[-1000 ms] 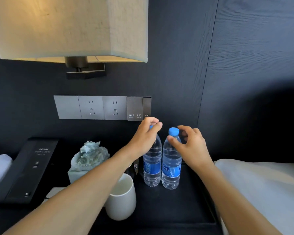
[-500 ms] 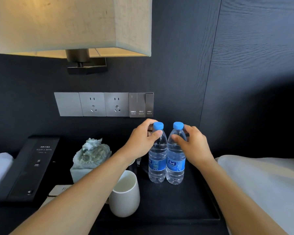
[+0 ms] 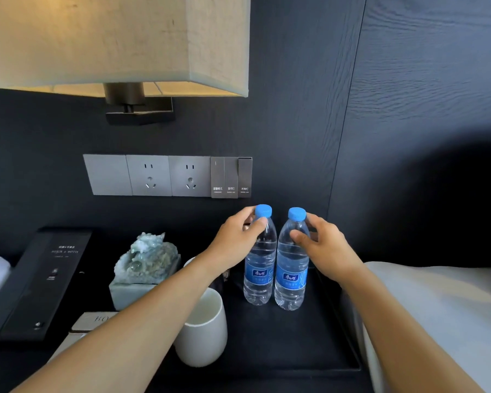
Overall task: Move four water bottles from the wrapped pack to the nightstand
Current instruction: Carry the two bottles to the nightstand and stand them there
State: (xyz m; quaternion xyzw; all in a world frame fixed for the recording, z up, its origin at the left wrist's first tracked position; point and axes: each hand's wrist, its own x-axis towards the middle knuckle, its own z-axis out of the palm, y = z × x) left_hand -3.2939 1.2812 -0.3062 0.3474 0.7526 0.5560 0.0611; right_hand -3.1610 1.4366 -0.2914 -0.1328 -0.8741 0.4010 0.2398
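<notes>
Two clear water bottles with blue caps and blue labels stand upright side by side on a black tray (image 3: 295, 353) on the dark nightstand. My left hand (image 3: 236, 242) grips the neck of the left bottle (image 3: 260, 268) just under its cap. My right hand (image 3: 323, 245) grips the shoulder of the right bottle (image 3: 291, 276) with thumb in front and fingers behind. The two bottles nearly touch. The wrapped pack is out of view.
A white cup (image 3: 203, 333) stands on the tray under my left forearm. A green stone carving (image 3: 148, 265), a black phone console (image 3: 37, 282) and a card lie to the left. A lamp shade (image 3: 119, 43) hangs above; white bedding (image 3: 437, 313) lies to the right.
Both hands slid down from the caps to the bottles' necks and closed on them. The blue caps now show above my fingers. The bottles stay in place on the tray.
</notes>
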